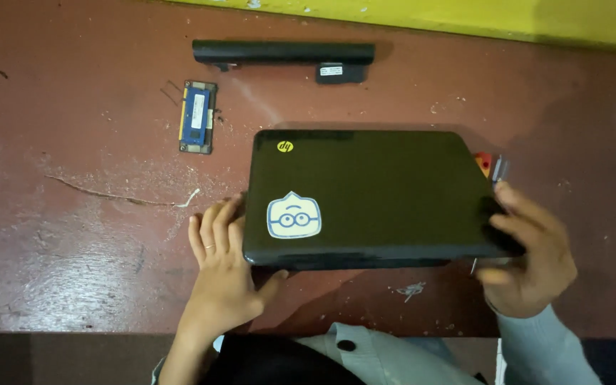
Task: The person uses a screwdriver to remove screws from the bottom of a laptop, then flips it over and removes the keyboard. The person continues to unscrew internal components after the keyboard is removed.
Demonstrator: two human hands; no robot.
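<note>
Near the tabletop's (73,107) front edge — closed black laptop (368,196), left hand (224,267) flat against its side, right hand (529,253) gripping the right corner; could slide off — glossy lid, loose hold.

A worn reddish-brown table (73,235) carries a closed black laptop (372,192), a long black battery (283,53) and a memory card (197,116).

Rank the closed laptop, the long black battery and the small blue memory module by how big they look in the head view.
1. closed laptop, clearly largest.
2. long black battery, narrow but long.
3. small blue memory module, smallest.
</note>
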